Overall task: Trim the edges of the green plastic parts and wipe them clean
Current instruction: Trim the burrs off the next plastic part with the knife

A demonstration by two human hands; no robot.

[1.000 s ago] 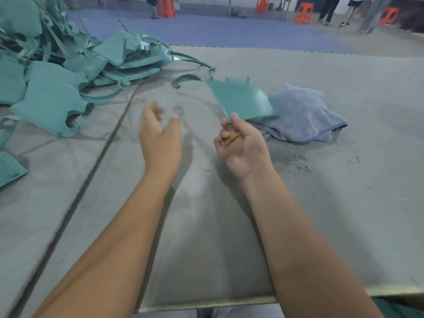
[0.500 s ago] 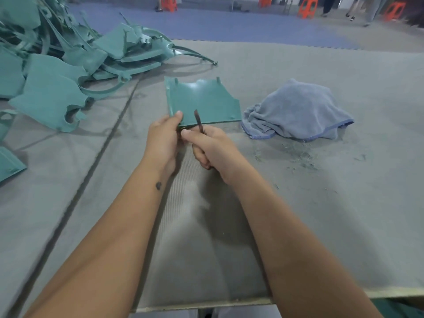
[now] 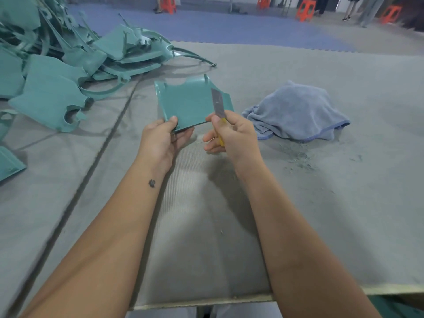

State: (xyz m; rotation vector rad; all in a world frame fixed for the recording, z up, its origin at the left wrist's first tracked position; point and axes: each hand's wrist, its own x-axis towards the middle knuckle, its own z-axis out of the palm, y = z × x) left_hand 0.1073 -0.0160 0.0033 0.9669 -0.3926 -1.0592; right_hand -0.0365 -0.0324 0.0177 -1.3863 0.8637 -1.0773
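Grey matting (image 3: 298, 214) covered the work table we sat at, with a dark seam running diagonally on the left. Beyond it we saw blue floor and orange stools (image 3: 305, 10) far back; a few people's legs stood there too.

Our left hand (image 3: 160, 143) pinched the green plastic part (image 3: 190, 104) at its near-left corner, thumb on top and fingers curled underneath. We held the part up off the matting, tilted, roughly centre of view. It was a squarish panel with a raised rim, small tabs and a notch on the far edge.

Our right hand (image 3: 231, 134) was wrapped round a yellow-handled knife (image 3: 219, 109), fingers closed on the handle. The grey blade pointed up and away, and lay against the part's right side near the near-right edge. We could not tell exact contact.

A pile of green parts (image 3: 64, 72) sat at far left, well apart from the held one. A blue-grey towel (image 3: 298, 111) lay bunched to the right, just beside our right hand. Thin shavings (image 3: 300, 157) were scattered on the matting near the towel.
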